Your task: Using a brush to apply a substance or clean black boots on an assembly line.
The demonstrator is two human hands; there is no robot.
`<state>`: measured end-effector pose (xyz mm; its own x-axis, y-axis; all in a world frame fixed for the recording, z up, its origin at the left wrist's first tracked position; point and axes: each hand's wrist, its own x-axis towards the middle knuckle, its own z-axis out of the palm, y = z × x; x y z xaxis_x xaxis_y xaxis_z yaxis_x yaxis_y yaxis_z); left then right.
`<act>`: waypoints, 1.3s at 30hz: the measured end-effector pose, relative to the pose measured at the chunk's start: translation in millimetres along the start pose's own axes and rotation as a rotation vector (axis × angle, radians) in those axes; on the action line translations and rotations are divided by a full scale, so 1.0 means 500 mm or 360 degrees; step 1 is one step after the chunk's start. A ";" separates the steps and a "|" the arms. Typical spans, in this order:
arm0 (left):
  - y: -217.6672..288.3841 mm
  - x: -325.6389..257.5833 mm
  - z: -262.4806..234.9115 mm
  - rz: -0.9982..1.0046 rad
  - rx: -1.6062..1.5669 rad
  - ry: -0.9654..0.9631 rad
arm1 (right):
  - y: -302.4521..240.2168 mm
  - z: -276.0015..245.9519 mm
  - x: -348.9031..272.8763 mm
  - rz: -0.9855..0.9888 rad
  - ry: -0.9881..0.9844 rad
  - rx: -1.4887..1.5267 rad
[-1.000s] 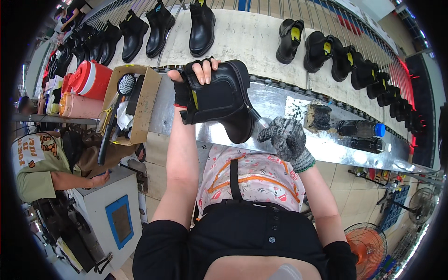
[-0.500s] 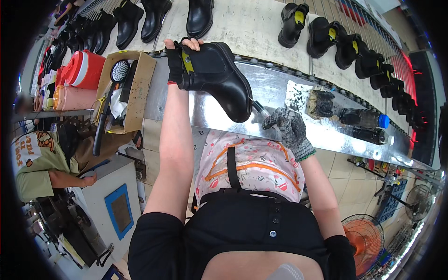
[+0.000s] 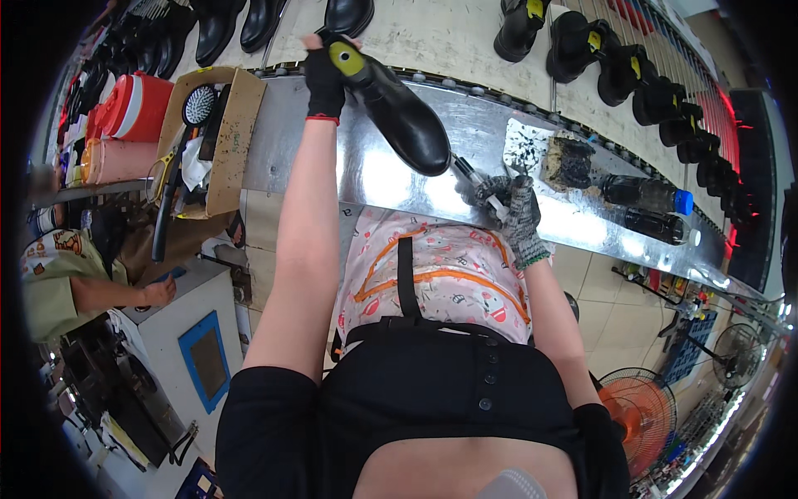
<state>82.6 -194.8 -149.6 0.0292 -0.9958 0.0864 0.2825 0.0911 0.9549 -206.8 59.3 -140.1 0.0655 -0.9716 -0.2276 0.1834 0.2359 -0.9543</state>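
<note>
1. We see the left hand (image 3: 324, 79), in a black fingerless glove, stretched far forward and clamped on the top of a black boot (image 3: 397, 106) with a yellow patch at its opening.
2. The boot is held over the far part of the metal table (image 3: 332, 166), near the edge of the conveyor belt (image 3: 449, 37) beyond it; its toe points toward the person's right and slants down toward the table. We cannot tell whether the sole touches the metal.
3. The right hand (image 3: 515, 208), in a grey knitted glove, is closed around a small brush (image 3: 478, 181) whose thin end points at the boot's toe and sits just beside it.
4. The two hands are well apart, the left far ahead at the belt, the right close to the body over the near edge of the table.
5. To the right on the table lie a stained white sheet (image 3: 525, 143), a dark sponge block (image 3: 572, 162) and two dark bottles (image 3: 644, 195), one with a blue cap.
6. On the belt stand more black boots (image 3: 573, 50), several with yellow inside, in a row running off to the right.
7. To the left of the table a cardboard box (image 3: 229, 141) holds a round hairbrush and other tools; red and pink jugs (image 3: 129, 108) stand beyond it.
8. At the lower left another person's hand (image 3: 158, 291) rests on a white cabinet (image 3: 199, 333).
</note>
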 end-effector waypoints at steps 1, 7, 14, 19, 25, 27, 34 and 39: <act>-0.022 0.002 -0.026 0.0067 0.0202 0.0070 | 0.000 0.005 0.001 0.0167 0.0112 0.0273; -0.004 -0.011 -0.022 0.0431 0.1191 0.0236 | -0.016 0.000 -0.004 0.0375 0.0405 0.0581; 0.058 -0.066 0.015 0.0597 0.1286 0.0218 | -0.038 -0.037 0.004 0.0386 0.0824 0.0456; 0.105 -0.140 0.039 0.0628 0.1524 0.0269 | -0.085 -0.038 0.003 0.0381 0.0613 -0.0348; 0.160 -0.239 0.084 0.0383 0.1675 0.0291 | -0.056 -0.046 0.018 0.0182 0.0765 -0.0983; 0.180 -0.271 0.113 0.0258 0.1678 0.0308 | -0.021 -0.064 0.024 -0.0239 0.0836 -0.1582; 0.202 -0.360 0.142 -0.0091 0.1275 0.0132 | -0.110 -0.006 0.020 -0.0129 0.0497 -0.0792; 0.179 -0.400 0.133 -0.0244 0.0864 0.0053 | -0.098 0.011 0.016 -0.0244 0.0448 -0.0953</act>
<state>38.2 12.2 -62.3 0.0596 -0.9961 -0.0655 -0.2479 -0.0784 0.9656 -209.9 39.9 -94.2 -0.1909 -0.9806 -0.0455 -0.4101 0.1218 -0.9039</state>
